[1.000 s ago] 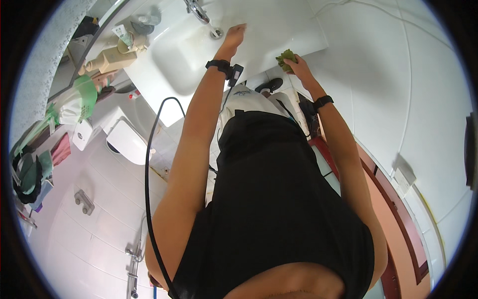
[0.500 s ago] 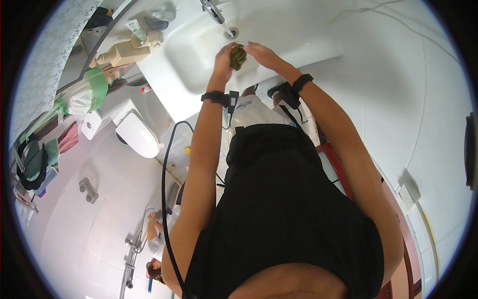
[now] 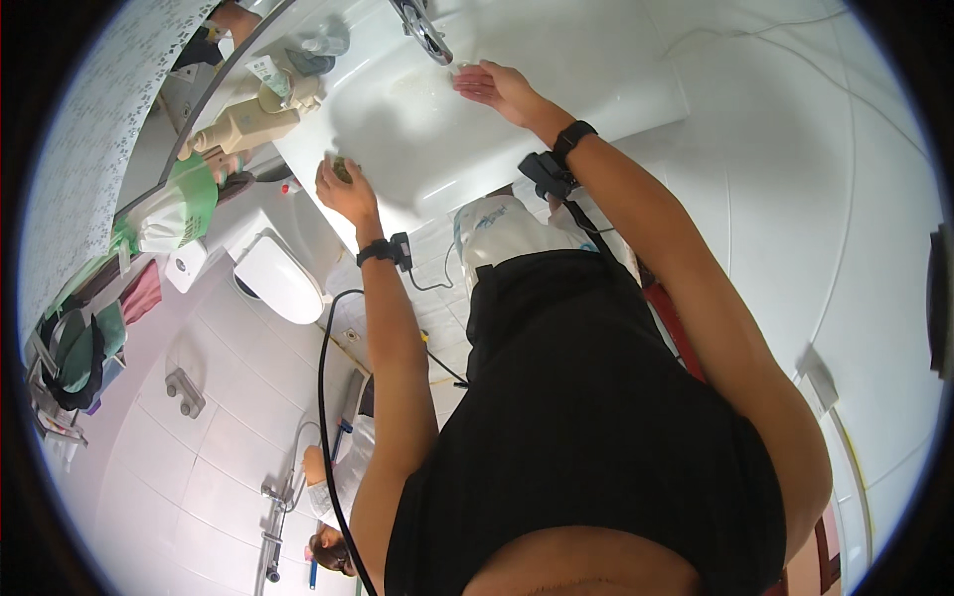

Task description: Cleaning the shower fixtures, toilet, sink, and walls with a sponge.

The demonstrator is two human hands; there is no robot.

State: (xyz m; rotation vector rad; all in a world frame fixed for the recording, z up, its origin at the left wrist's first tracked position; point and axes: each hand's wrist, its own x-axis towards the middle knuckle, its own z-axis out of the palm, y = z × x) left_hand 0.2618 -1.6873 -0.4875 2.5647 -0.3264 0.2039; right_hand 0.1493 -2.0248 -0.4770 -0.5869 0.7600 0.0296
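Note:
At the left rim of the white sink, my left hand is closed round a crumpled olive-green cloth, mostly covered by the fingers. My right hand is over the basin, just below the chrome faucet. Its fingers are stretched out, holding nothing, and they hide the drain. Whether water runs onto them is hard to make out.
A beige pump bottle and a white tube stand on the ledge left of the sink. Below are a green plastic bag and a white toilet. A black cable hangs beside my left arm. Another person is at lower left.
Both hands were together at the cloth over the basin's front. My left hand has carried it left and nearer to the rim; my right hand has let go and moved up under the faucet.

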